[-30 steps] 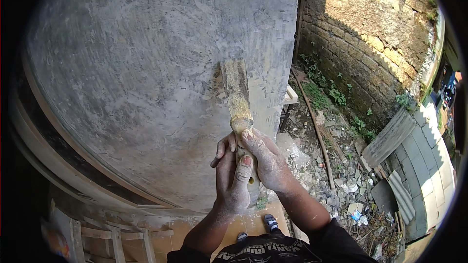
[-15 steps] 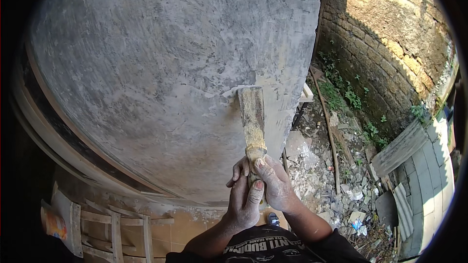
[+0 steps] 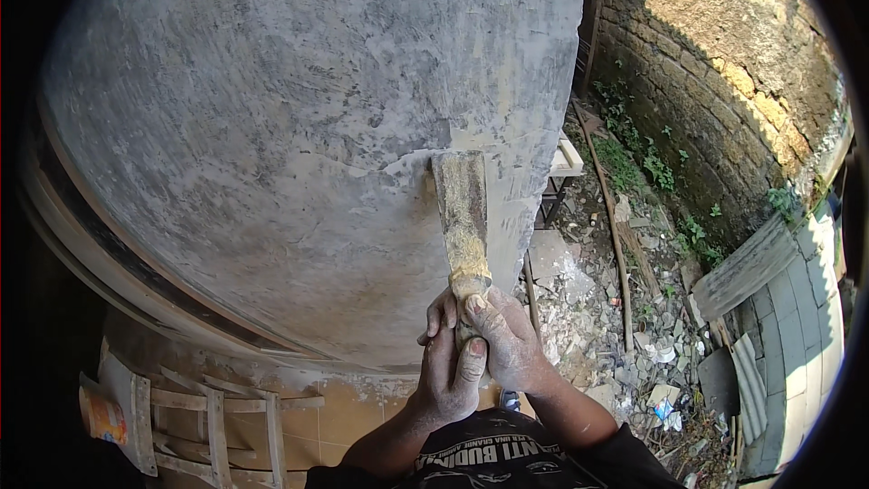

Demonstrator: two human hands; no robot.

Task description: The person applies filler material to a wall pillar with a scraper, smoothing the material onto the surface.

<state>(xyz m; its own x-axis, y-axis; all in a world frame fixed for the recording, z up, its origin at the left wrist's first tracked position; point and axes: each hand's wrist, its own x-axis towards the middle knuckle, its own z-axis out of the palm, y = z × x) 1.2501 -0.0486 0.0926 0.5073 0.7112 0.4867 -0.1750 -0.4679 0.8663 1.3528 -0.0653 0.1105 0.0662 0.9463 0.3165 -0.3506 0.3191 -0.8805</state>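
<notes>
1. Here's the scraper (image 3: pixel 463 208), blade pointing up the grey wall (image 3: pixel 272 127), its tip at a pale ragged line; whether the whole edge touches, I can't tell.
2. Both hands are clamped on its handle: right hand (image 3: pixel 514 344) higher, left hand (image 3: pixel 445 378) just below, thumbs on top.
3. And the change: the blade sits lower on the wall than a second ago, barely shifted over the last half second, grip unchanged. That looks like a short downward move, putting the working spot lower.
4. Edges now! To the right, a narrow strip of wall, then the corner, with a white bench (image 3: pixel 568 158) and rubble (image 3: pixel 597 330) beyond.
5. Leftward, the wall face runs wide, out to a brown frame (image 3: pixel 136 258); wooden rails (image 3: pixel 215 426) stand low left, well apart from the hands.
</notes>
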